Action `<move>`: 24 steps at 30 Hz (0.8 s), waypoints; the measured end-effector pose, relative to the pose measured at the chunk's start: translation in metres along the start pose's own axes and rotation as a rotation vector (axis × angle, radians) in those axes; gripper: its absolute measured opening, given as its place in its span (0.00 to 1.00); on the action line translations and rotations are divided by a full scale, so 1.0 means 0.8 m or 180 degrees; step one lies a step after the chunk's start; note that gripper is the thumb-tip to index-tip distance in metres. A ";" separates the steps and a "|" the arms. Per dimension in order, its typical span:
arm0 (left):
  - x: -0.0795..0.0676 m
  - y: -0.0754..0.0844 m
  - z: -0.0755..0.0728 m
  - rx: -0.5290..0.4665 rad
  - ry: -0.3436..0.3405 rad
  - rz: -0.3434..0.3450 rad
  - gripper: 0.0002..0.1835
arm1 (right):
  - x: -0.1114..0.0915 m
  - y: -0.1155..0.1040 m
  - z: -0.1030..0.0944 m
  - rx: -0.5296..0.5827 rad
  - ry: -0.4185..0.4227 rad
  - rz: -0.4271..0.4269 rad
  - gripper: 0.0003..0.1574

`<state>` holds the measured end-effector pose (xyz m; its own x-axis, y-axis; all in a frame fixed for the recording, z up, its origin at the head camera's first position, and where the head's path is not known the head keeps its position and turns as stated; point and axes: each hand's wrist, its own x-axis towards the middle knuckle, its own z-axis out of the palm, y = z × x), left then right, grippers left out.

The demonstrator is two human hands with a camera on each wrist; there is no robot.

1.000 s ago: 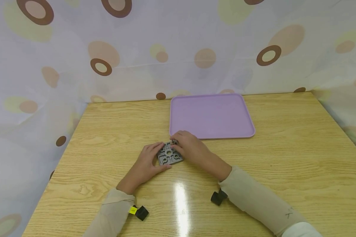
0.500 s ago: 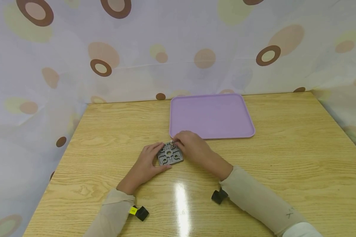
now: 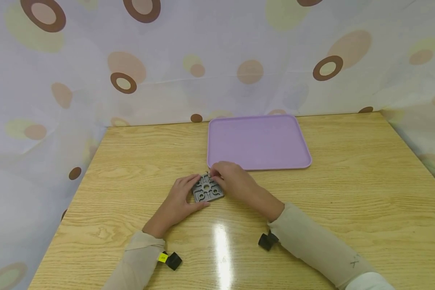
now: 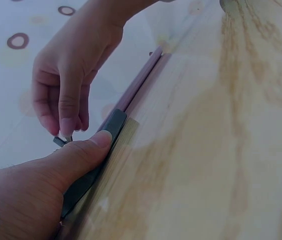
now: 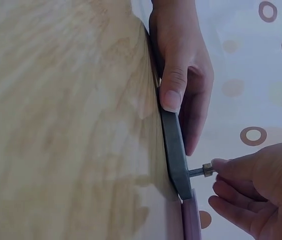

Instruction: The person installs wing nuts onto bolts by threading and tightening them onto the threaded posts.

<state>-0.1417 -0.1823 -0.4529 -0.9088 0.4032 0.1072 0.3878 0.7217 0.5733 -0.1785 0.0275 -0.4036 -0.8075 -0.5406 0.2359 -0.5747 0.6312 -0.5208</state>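
A square grey metal plate [image 3: 206, 187] with round bosses and ribs lies on the table in the head view. My left hand [image 3: 177, 203] grips it from the left, thumb along the near edge and fingers at the far left edge. Near its far corner, a threaded bolt [image 5: 195, 172] sticks up out of the plate, clearest in the right wrist view. A small brass-coloured nut [image 5: 208, 170] sits near the bolt's free end. My right hand [image 3: 235, 183] pinches the nut between thumb and forefinger, covering much of it in the head view.
A lilac tray [image 3: 257, 141] lies flat just behind the plate, its front rim close to my right hand. The wooden table [image 3: 348, 201] ends at a patterned cloth backdrop [image 3: 217, 52] at the back and sides.
Half a second ago my right fingertips were drawn slightly back, showing the bolt's end. Now they are closed around it again. My left hand and the plate have stayed put.
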 end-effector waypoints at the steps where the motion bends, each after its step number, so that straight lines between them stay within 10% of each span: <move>1: 0.000 0.000 0.000 0.0004 -0.0002 -0.0002 0.46 | 0.000 0.000 0.001 0.0013 0.0026 -0.0032 0.03; 24: 0.001 -0.002 0.001 0.0047 0.0022 0.0070 0.46 | 0.000 0.005 0.007 -0.0166 0.0027 -0.0236 0.17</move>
<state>-0.1426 -0.1827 -0.4543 -0.9010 0.4152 0.1254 0.4100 0.7209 0.5587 -0.1800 0.0271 -0.4104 -0.7634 -0.5824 0.2793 -0.6390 0.6179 -0.4582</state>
